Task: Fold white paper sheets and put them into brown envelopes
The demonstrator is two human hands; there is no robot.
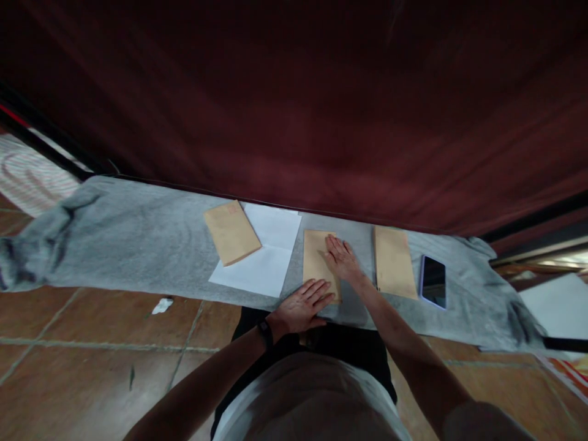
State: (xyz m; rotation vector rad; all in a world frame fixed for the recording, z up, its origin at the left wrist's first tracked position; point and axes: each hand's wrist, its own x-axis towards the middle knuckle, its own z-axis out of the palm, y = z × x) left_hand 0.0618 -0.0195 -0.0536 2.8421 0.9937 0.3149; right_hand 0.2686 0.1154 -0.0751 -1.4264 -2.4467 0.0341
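Observation:
A tan paper envelope (315, 260) lies flat on the grey cloth in front of me, partly covered by both hands. My left hand (303, 304) rests open across its lower end, fingers stretched to the right. Near the top right edge of the same envelope, my right hand (342, 257) lies flat with its fingers extended. To the left, several white paper sheets (271, 260) are spread out, with brown envelopes (232, 233) lying across their upper left part. Another pile of brown envelopes (395, 262) sits to the right of my right hand.
A phone (433, 282) with a purple edge lies right of the envelopes. The grey cloth (138, 245) covers a long narrow surface, backed by a dark red panel (294, 122). A crumpled white scrap (162, 305) is on the tiled floor (82, 367).

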